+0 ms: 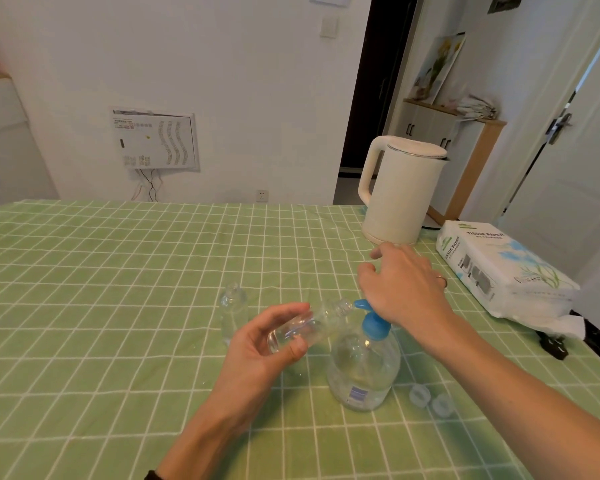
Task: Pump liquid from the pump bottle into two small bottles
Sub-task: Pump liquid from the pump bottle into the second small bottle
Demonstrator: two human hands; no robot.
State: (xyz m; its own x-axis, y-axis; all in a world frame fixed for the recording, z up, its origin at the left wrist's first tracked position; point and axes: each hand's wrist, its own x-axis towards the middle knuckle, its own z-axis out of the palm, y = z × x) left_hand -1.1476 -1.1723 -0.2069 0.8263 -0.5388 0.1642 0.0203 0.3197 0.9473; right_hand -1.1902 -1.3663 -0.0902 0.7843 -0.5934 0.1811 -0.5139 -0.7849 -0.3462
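- On the cloth (118, 271), progress?
- Mid-fill, I judge: left hand (267, 344) grips one small bottle (312, 323) tilted, neck at the nozzle (360, 303) of the pump bottle (361, 368). Behind, the other bottle (234, 306) stands upright, apart; fill unclear. Both caps (418, 394) off.
- And right hand (406, 289)?
- Palm rests on pump head (374, 323), fingers loosely curled, wrapping nothing.

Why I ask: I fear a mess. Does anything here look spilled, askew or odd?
No spill shows on the tablecloth. The small bottle in the left hand is steeply tilted, mouth at the blue nozzle, which suits filling. Two caps lie loose beside the pump bottle; the other small bottle stands upright.
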